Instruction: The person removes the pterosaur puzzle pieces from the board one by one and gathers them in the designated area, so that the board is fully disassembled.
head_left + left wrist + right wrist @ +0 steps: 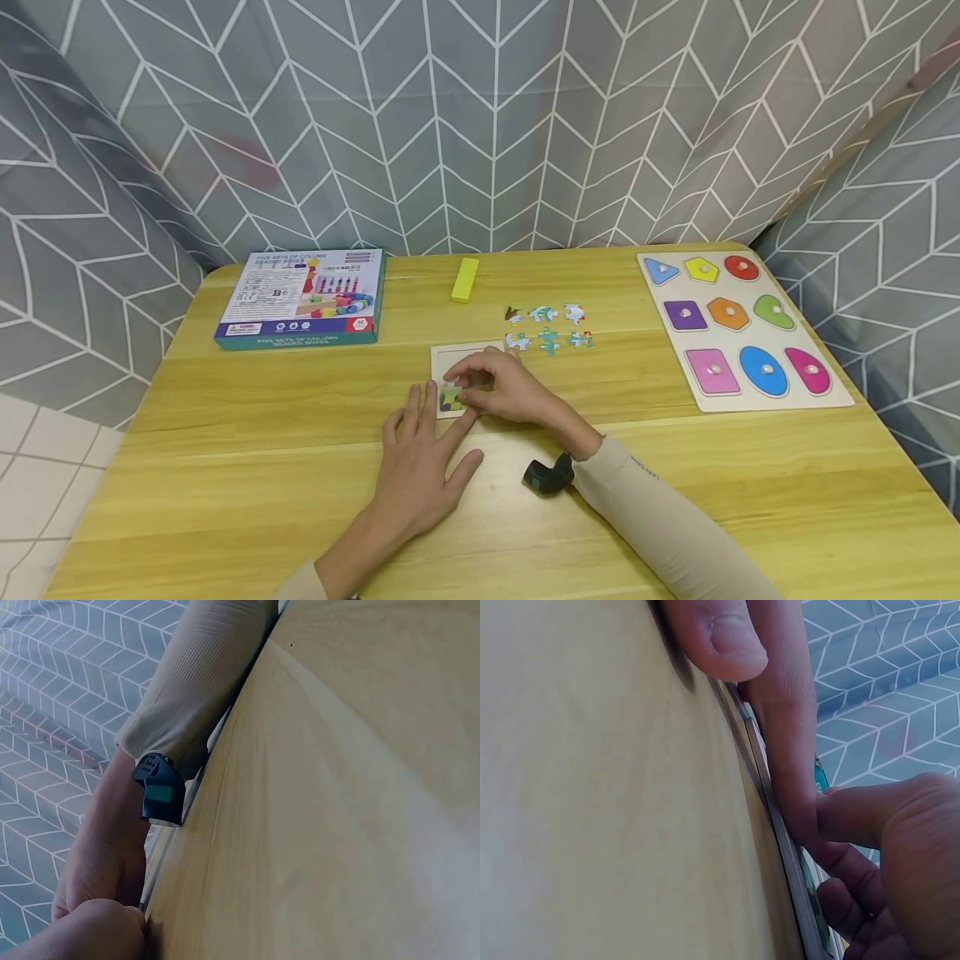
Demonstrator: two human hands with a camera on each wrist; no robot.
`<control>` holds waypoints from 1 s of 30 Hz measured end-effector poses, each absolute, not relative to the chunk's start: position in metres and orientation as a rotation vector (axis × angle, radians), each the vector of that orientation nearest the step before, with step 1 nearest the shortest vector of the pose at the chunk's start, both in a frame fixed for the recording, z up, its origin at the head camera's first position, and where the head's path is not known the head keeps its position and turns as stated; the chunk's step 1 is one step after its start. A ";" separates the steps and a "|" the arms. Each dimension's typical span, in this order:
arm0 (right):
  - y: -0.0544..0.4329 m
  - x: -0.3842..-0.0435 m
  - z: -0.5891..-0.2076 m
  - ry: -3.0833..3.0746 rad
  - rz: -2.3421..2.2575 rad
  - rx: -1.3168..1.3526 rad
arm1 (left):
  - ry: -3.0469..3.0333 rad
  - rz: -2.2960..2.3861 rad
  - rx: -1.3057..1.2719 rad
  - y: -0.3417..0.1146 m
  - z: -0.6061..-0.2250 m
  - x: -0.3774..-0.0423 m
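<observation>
Lying near the worktop's (300,417) far left corner is a flat box (300,300), well apart from the work. Next along, near the middle, the left hand (420,479) is released, its fingers straight, with the forefinger running along the near edge of a small puzzle tray (437,367). A green and yellow puzzle piece (448,400) sits at the tray's near left corner. A yellow block (465,279) lies by the worktop's far edge. The right hand (513,387) reaches over the tray, thumb and forefinger appearing to pinch the piece. To do this well, I would keep the left forefinger firm against the near edge so the tray cannot slide, hold the piece level, square its straight sides to the tray's corner, and press its middle gently rather than forcing a tab. Lifting the fingers straight up should avoid dragging it. Just off the tray's far right corner lie 6 loose pieces (549,341) in 2 rows of 3, spread enough to pick up singly. By the worktop's far right corner rests a pegged board (720,340) with 9 coloured shapes.
</observation>
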State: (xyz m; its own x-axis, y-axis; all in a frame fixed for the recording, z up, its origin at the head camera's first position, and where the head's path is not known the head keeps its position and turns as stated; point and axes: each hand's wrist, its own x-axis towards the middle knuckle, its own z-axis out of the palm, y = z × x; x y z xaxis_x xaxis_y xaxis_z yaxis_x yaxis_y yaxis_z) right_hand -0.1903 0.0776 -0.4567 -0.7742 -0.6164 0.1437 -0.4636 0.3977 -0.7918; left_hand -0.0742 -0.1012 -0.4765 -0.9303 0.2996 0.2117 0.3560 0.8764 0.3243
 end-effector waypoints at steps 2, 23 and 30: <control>0.077 -0.190 -0.457 2.486 -1.317 -0.960 | -2.896 -0.543 -0.508 -0.101 -0.476 -0.074; 0.076 -0.191 -0.459 2.413 -1.380 -0.951 | -2.903 -0.563 -0.522 -0.101 -0.477 -0.074; 0.076 -0.192 -0.458 2.378 -1.413 -0.932 | -2.923 -0.574 -0.519 -0.101 -0.476 -0.074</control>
State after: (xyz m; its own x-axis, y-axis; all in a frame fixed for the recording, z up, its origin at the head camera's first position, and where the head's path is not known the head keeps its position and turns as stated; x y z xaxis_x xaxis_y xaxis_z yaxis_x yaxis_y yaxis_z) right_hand -0.1919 0.0763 -0.4581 -0.7741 -0.6205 0.1255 -0.4070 0.3360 -0.8494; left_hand -0.0736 -0.1007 -0.4764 -0.9344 0.3083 0.1782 0.3528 0.8695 0.3457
